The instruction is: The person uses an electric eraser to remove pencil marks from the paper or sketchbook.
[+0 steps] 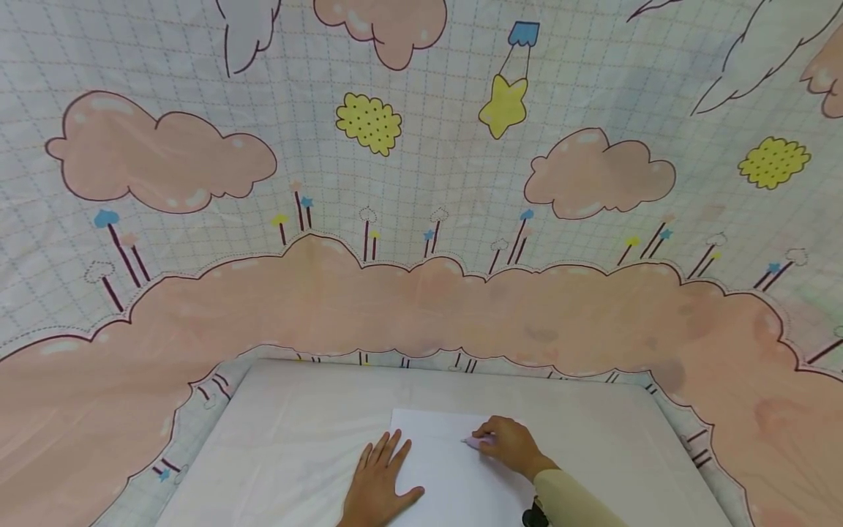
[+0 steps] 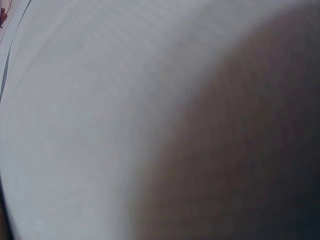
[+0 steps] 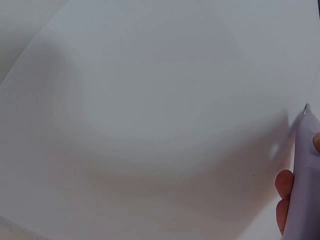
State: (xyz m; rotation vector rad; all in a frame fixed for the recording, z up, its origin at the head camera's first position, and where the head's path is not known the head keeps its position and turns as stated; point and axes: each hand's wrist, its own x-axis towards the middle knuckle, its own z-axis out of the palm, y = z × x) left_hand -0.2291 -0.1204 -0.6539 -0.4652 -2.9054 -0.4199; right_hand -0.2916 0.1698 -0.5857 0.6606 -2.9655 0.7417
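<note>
A white sheet of paper (image 1: pixel 444 483) lies on the table. My left hand (image 1: pixel 378 484) rests on its left side with the fingers spread. My right hand (image 1: pixel 515 448) grips a thick lavender pen-shaped tool (image 3: pixel 306 170) over the upper right part of the sheet. The tool ends in a small metal tip at or just over the paper, pointing left in the head view; its exact kind is unclear. Fingertips (image 3: pixel 284 184) of the right hand show along its body in the right wrist view. A dark blur fills much of the left wrist view.
The table (image 1: pixel 296 424) has a pale cover and stands against a patterned cloth backdrop (image 1: pixel 408 300) with clouds and stars. A black round-edged item (image 1: pixel 535 515) sits by the right sleeve (image 1: pixel 573 498).
</note>
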